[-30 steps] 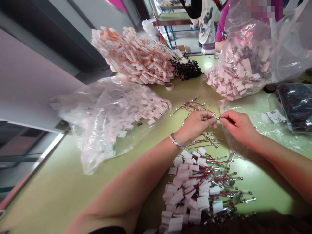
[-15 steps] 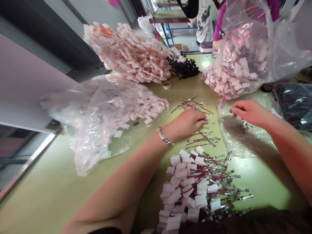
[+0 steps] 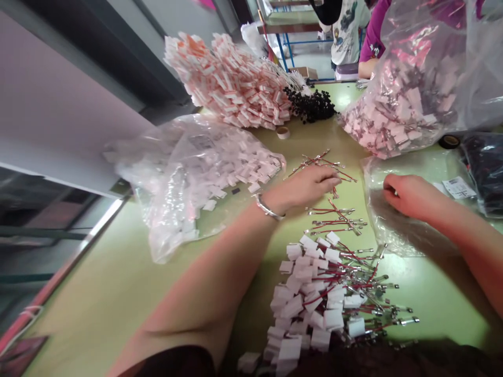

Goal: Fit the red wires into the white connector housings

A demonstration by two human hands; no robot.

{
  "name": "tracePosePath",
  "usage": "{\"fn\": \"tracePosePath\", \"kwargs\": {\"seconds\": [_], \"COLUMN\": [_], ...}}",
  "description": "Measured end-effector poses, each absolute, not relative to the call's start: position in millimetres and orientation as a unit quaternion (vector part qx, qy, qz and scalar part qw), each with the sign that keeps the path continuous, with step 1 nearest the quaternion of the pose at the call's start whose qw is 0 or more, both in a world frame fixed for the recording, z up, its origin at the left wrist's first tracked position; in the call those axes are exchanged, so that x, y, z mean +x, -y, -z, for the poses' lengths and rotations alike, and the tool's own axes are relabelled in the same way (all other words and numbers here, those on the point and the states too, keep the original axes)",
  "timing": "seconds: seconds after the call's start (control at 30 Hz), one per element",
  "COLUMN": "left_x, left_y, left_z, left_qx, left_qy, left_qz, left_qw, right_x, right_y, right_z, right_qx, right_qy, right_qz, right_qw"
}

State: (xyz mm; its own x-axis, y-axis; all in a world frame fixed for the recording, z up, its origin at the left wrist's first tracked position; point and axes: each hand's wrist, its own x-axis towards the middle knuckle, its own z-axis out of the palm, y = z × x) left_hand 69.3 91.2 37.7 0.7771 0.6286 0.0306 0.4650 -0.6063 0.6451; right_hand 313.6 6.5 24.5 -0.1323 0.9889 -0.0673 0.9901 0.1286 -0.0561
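Over the scattered short red wires with metal terminals, my left hand is closed, thumb against fingers. Wire ends show right below its fingertips; whether one is pinched I cannot make out. My right hand has its fingers curled down over a flat clear plastic bag, and what they hold, if anything, is hidden. Nearest my body lies a heap of white connector housings with red wires and metal-ended glass tubes sticking out to the right.
A clear bag of white housings lies left. Behind are bundled white-and-orange pieces, black-tipped wires and a tape roll. Right stand a full bag, black tape and a dark bag. People are beyond the table.
My left hand has moved slightly away from me over the wires. My right hand has lowered onto the clear bag, covering the small metal pieces seen there before. The view has shifted left.
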Motion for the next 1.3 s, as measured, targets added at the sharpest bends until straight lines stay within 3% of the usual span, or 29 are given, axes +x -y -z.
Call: {"fn": "tracePosePath", "kwargs": {"seconds": [0.2,0.33,0.67,0.93,1.03,1.17,1.3], "left_x": [93.8,97.2,94.6,97.1,98.2,88.0,72.2], "left_y": [-68.9,-61.3,-61.0,-50.2,-45.7,-62.7,-95.8], "left_z": [-17.3,-17.0,-19.8,-19.8,-23.5,-33.7,-23.4], "left_qx": [0.873,0.882,0.903,0.966,0.973,0.977,0.970], "left_qy": [-0.281,-0.261,-0.239,-0.239,-0.219,-0.174,-0.177], "left_qz": [-0.135,-0.147,-0.117,0.003,0.025,-0.019,-0.122], "left_qw": [0.375,0.363,0.336,0.093,0.068,0.123,0.108], "right_x": [290.7,275.0,268.0,272.1,271.6,268.5,265.6], "right_y": [2.5,7.2,7.8,8.5,10.2,10.5,12.3], "right_z": [-23.0,-15.5,-14.9,-25.5,-25.5,-19.1,-16.5], "right_qx": [0.612,0.576,0.587,0.620,0.629,0.610,0.563], "right_qy": [-0.716,-0.696,-0.657,-0.663,-0.621,-0.634,-0.752], "right_qz": [0.192,0.237,0.270,0.333,0.396,0.400,0.292], "right_qw": [-0.275,-0.359,-0.389,-0.256,-0.248,-0.258,-0.179]}}
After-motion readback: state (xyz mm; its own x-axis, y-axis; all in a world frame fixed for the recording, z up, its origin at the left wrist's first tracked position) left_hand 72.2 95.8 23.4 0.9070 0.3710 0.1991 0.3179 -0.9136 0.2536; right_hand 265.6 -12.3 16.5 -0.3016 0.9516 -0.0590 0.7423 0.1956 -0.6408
